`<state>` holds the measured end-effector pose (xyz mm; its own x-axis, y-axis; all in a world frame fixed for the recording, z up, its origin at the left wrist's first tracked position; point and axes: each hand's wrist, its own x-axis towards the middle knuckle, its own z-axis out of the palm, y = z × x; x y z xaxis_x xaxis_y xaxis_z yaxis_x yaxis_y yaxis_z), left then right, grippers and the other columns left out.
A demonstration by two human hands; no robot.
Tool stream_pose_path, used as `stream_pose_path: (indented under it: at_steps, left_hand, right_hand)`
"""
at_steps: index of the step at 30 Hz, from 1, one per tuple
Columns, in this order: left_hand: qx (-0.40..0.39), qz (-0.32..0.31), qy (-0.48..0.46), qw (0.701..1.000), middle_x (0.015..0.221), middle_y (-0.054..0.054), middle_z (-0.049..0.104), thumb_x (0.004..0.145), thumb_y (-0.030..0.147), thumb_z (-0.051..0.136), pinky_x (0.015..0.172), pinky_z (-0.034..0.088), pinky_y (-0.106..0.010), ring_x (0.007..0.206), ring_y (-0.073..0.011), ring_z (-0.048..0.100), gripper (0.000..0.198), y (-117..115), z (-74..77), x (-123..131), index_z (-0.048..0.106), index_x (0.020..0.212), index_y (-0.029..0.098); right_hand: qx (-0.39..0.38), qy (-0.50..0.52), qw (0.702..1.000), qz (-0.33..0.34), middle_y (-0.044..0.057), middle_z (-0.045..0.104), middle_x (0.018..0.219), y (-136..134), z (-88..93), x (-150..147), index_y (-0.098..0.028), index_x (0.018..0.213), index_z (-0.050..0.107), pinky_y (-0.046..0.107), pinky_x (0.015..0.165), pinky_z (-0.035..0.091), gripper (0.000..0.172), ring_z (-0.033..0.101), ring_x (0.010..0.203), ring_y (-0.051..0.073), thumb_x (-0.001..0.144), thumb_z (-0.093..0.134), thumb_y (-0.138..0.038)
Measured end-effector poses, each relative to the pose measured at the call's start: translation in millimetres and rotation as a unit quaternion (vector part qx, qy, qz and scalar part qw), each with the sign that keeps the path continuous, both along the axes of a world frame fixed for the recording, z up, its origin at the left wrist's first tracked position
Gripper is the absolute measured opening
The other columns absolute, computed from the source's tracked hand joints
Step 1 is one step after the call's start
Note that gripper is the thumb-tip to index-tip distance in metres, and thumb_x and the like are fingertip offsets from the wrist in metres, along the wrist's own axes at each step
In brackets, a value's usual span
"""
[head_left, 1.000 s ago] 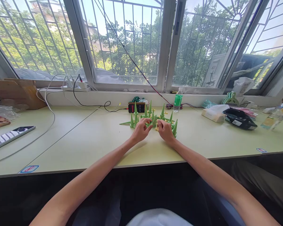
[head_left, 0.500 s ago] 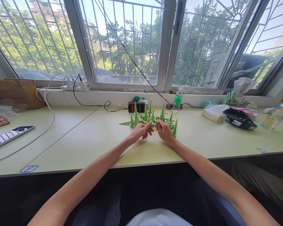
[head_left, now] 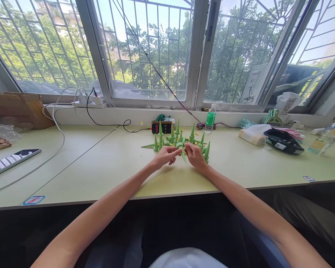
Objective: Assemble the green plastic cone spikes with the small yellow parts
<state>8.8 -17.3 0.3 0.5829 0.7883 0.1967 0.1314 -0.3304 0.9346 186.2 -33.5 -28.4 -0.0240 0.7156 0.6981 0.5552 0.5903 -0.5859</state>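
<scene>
A cluster of green cone-shaped plastic spikes [head_left: 175,139] with small yellow parts among them stands on the pale green table [head_left: 114,167], near the window sill. My left hand [head_left: 164,157] pinches one green spike [head_left: 182,152], whose tip points down toward me. My right hand [head_left: 195,155] is closed close beside it, its fingertips touching the same spike or a small yellow piece; I cannot tell which.
A black device [head_left: 162,127] and a green bottle [head_left: 210,119] stand behind the spikes. To the right lie a white packet [head_left: 252,134] and a black pouch [head_left: 284,141]. A tablet [head_left: 11,162], cables [head_left: 58,134] and a cardboard box [head_left: 22,108] sit at the left.
My left hand has lifted one spike out of the cluster and turned it tip-down toward me. My right hand stayed close beside it.
</scene>
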Motion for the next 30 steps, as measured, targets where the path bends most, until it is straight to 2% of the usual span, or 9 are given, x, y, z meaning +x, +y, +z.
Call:
stream_pose_path:
  at_steps: [6, 12, 16, 19, 21, 25, 28, 30]
  left_hand:
    - [0.092, 0.027, 0.015, 0.995, 0.044, 0.006, 0.043, 0.073, 0.053, 0.07, 0.041, 0.029, -0.019, 0.038, -0.0052, 0.038, 0.041, -3, 0.4, 0, 0.061, 0.074, 0.013]
    - [0.204, 0.058, 0.014, 0.977, 0.077, 0.0, 0.054, 0.075, 0.053, 0.069, 0.044, 0.036, -0.019, 0.046, -0.0035, 0.045, 0.04, 3, -4.5, 2, 0.066, 0.075, 0.013]
    - [0.258, 0.071, 0.035, 0.963, 0.081, -0.001, 0.053, 0.08, 0.049, 0.065, 0.05, 0.039, -0.019, 0.053, -0.0048, 0.044, 0.035, 5, -5.5, 2, 0.072, 0.09, 0.016]
    - [0.295, 0.079, 0.055, 0.951, 0.08, -0.001, 0.053, 0.083, 0.045, 0.063, 0.053, 0.04, -0.019, 0.056, -0.0062, 0.043, 0.035, 6, -6.2, 1, 0.071, 0.106, 0.02]
    - [0.308, 0.089, 0.065, 0.945, 0.08, -0.001, 0.054, 0.083, 0.042, 0.063, 0.053, 0.04, -0.019, 0.056, -0.0064, 0.042, 0.035, 7, -6.8, 1, 0.07, 0.109, 0.021]
    - [0.28, 0.11, 0.064, 0.952, 0.086, -0.001, 0.06, 0.082, 0.034, 0.064, 0.052, 0.039, -0.02, 0.049, -0.0036, 0.04, 0.036, 6, -8.1, 4, 0.065, 0.116, 0.021]
    - [0.21, 0.122, 0.047, 0.969, 0.086, 0.0, 0.062, 0.08, 0.037, 0.066, 0.048, 0.038, -0.02, 0.044, -0.0031, 0.043, 0.042, 6, -9.0, 6, 0.058, 0.117, 0.019]
    - [0.138, 0.119, 0.029, 0.983, 0.081, -0.001, 0.062, 0.078, 0.044, 0.067, 0.044, 0.037, -0.02, 0.042, -0.0047, 0.046, 0.043, 7, -8.8, 6, 0.056, 0.11, 0.018]
  right_hand:
    - [-0.003, -0.008, 1.0, 0.013, 0.0, 0.046, 0.057, 1, -0.9, 1, -0.022, 0.064, 0.038, 0.028, 0.052, 0.03, 0.041, 0.039, 0.049, 0.013, 0.098, 0.032, -0.045]
    - [0.0, -0.018, 1.0, 0.009, -0.001, 0.042, 0.055, -1, 0.7, 0, -0.022, 0.063, 0.037, 0.029, 0.052, 0.028, 0.043, 0.037, 0.049, 0.013, 0.099, 0.03, -0.045]
    - [0.008, -0.026, 1.0, 0.001, -0.002, 0.039, 0.053, -1, 1.7, -1, -0.022, 0.062, 0.036, 0.029, 0.051, 0.026, 0.044, 0.035, 0.048, 0.013, 0.099, 0.03, -0.045]
    - [0.015, -0.031, 0.999, -0.003, -0.001, 0.042, 0.053, 0, 1.3, -1, -0.022, 0.062, 0.037, 0.029, 0.052, 0.027, 0.044, 0.036, 0.048, 0.013, 0.098, 0.03, -0.044]
    - [0.015, -0.031, 0.999, -0.007, -0.001, 0.043, 0.054, 0, 0.7, -2, -0.022, 0.063, 0.039, 0.028, 0.052, 0.028, 0.043, 0.038, 0.049, 0.013, 0.098, 0.03, -0.045]
    - [0.02, -0.028, 0.999, -0.017, 0.001, 0.05, 0.058, -1, 0.6, -3, -0.021, 0.066, 0.041, 0.027, 0.054, 0.031, 0.042, 0.044, 0.052, 0.013, 0.099, 0.03, -0.045]
    - [0.025, -0.015, 0.999, -0.033, 0.001, 0.053, 0.06, -2, 1.7, -3, -0.021, 0.067, 0.041, 0.026, 0.054, 0.033, 0.041, 0.046, 0.052, 0.014, 0.099, 0.029, -0.045]
    - [0.029, -0.008, 0.999, -0.042, 0.001, 0.053, 0.06, -2, 2.4, -2, -0.022, 0.068, 0.041, 0.026, 0.055, 0.034, 0.041, 0.046, 0.052, 0.014, 0.099, 0.029, -0.046]
